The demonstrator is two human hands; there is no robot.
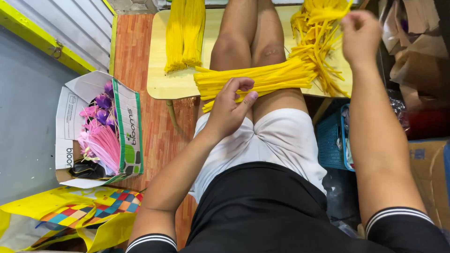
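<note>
A flat bundle of yellow strips (262,78) lies across my thighs. My left hand (229,110) rests at its near edge, fingers curled and pinching a few strip ends. My right hand (360,35) is raised at the upper right, fingers closed on strips from a loose yellow heap (315,33) on the low wooden table (161,79). Two neat yellow bunches (185,35) lie on the table's left part.
A cardboard box (96,129) with pink strips and purple flowers sits on the floor to the left. A yellow patterned bag (65,213) lies below it. A blue basket (333,140) and brown boxes (429,173) stand at the right.
</note>
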